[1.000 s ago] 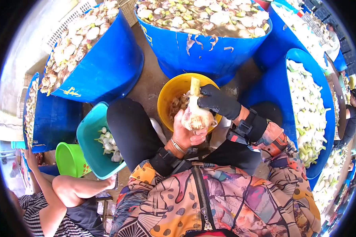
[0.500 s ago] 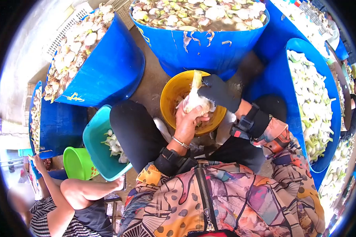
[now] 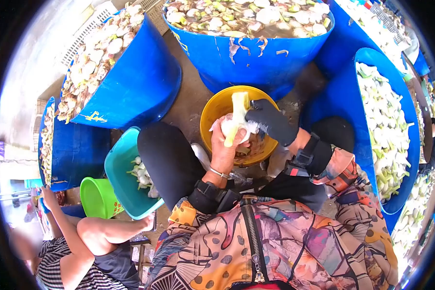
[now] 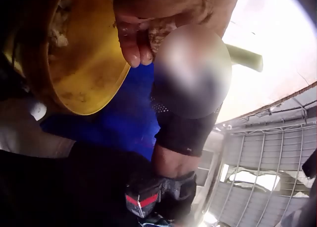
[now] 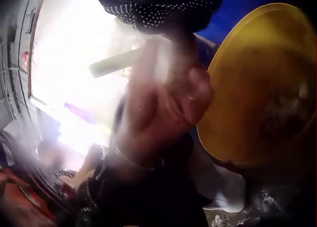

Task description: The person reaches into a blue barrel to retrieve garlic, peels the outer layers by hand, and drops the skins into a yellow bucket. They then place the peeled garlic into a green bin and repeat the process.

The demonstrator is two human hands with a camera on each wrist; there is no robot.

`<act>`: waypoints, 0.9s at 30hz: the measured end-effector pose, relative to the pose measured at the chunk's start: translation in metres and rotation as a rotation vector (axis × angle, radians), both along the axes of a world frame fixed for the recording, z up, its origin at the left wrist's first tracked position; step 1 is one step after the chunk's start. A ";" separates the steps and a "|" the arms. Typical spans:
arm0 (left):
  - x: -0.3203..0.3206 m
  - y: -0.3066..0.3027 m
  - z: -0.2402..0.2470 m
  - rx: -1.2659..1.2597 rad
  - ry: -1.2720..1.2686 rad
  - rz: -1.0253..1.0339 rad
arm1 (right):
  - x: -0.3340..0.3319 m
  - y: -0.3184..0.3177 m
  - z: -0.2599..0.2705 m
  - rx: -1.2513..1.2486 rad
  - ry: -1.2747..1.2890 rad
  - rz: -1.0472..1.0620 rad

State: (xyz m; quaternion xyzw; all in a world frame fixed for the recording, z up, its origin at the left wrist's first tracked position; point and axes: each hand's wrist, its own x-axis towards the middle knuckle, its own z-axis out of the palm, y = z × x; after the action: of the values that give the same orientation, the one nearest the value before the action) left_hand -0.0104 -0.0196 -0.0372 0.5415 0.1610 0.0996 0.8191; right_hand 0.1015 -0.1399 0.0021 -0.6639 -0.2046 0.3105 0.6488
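In the head view, a garlic bulb (image 3: 239, 126) with a thick pale stem (image 3: 239, 102) is held stem-up over a yellow bucket (image 3: 210, 107). My bare left hand (image 3: 224, 151), with a bracelet at the wrist, grips the bulb from below and the left. My black-gloved right hand (image 3: 269, 121) has its curled fingers at the bulb's right side, by the stem base. A pale green strip of skin (image 3: 231, 134) hangs down over the left thumb side. A blurred patch covers much of the bulb in the left wrist view. Garlic peelings (image 5: 290, 105) lie inside the bucket.
Large blue tubs (image 3: 246, 60) of garlic stand ahead and on both sides. Left of my knee are a teal basin (image 3: 112, 164) with peeled bulbs and a green bucket (image 3: 95, 195). Another person (image 3: 82, 251) sits at the lower left.
The purplish outer skin that showed on the bulb has given way to whiter layers. A pale green strip now hangs from the stem. Both hands stay over the yellow bucket.
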 end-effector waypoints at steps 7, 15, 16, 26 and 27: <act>-0.006 0.003 0.023 -0.326 -0.169 -0.289 | 0.077 -0.016 -0.037 0.339 0.194 -0.298; -0.008 0.024 0.018 0.191 -0.116 -0.114 | 0.035 -0.016 0.027 -0.576 -0.991 0.317; -0.009 0.026 0.019 0.214 -0.074 -0.104 | 0.031 -0.016 0.037 -0.489 -0.959 0.298; -0.010 0.023 0.009 0.393 -0.079 -0.189 | 0.001 -0.004 0.059 -0.582 -1.483 0.499; -0.011 0.023 0.010 0.371 -0.074 -0.192 | 0.001 -0.004 0.056 -0.525 -1.502 0.489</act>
State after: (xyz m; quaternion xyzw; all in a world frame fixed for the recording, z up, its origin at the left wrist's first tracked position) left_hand -0.0211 0.0033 -0.0274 0.6918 0.0576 0.0688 0.7165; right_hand 0.1027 -0.1441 0.0577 -0.7610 -0.6424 -0.0452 0.0779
